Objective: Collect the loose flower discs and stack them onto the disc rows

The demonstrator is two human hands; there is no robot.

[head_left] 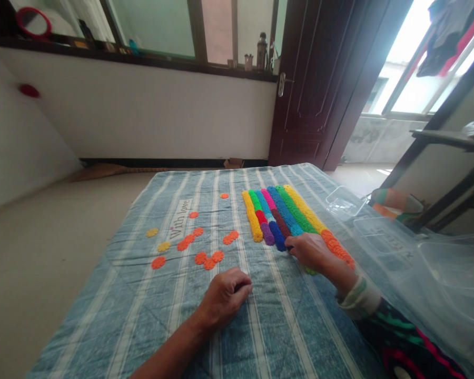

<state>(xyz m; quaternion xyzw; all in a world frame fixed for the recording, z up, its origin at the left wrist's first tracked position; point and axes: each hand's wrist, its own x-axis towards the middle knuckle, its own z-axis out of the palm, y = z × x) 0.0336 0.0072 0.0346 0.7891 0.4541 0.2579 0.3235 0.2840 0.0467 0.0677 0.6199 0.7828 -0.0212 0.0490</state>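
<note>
Side by side on the cloth lie several rows of overlapping plastic snowflake discs [287, 213], in yellow, green, red, purple, blue, pink, brown and orange. My right hand [308, 250] is at the near end of the brown and blue rows, fingers pinched together. A small dark bit shows at its fingertips, too small to name. On the cloth left of the rows rests my left hand [228, 290], its fingers curled in; whatever may be inside is hidden. Beyond it are scattered loose orange discs [210, 262] and a few yellow discs [164, 246].
A striped blue-grey cloth [142, 316] printed "With love" covers the table. Clear plastic boxes [387, 239] stand along the right edge. Past the table are a dark red door [308, 84] and a window ledge [142, 60] with a thermos [262, 51].
</note>
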